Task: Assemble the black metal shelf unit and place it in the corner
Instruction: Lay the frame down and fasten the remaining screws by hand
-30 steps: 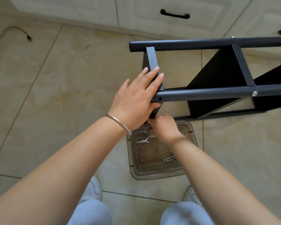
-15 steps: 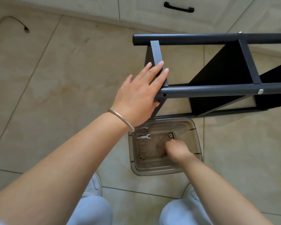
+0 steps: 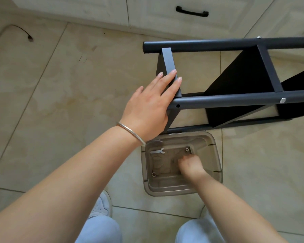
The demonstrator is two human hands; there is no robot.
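Observation:
The black metal shelf unit point(image 3: 235, 100) lies on its side on the tiled floor, its tubes running off to the right. My left hand point(image 3: 151, 106) rests flat, fingers straight, on the end crossbar and the near tube's end. An empty screw hole point(image 3: 178, 105) shows in that tube just beside the hand. My right hand point(image 3: 190, 164) is down in a clear plastic bin point(image 3: 216, 155) below the frame, knuckles up and fingers curled toward the bottom. What they hold is hidden.
In the bin lie a small flat wrench point(image 3: 157, 151), a nut point(image 3: 187, 149) and a ring point(image 3: 154, 174). White cabinets with a black handle point(image 3: 191, 13) run along the far side. A loose cable point(image 3: 21, 30) lies far left. My shoe point(image 3: 100, 206) stands near the bin.
My right hand dropped from under the near tube's end down into the bin, over where bolts lay. My left hand stayed on the frame's end.

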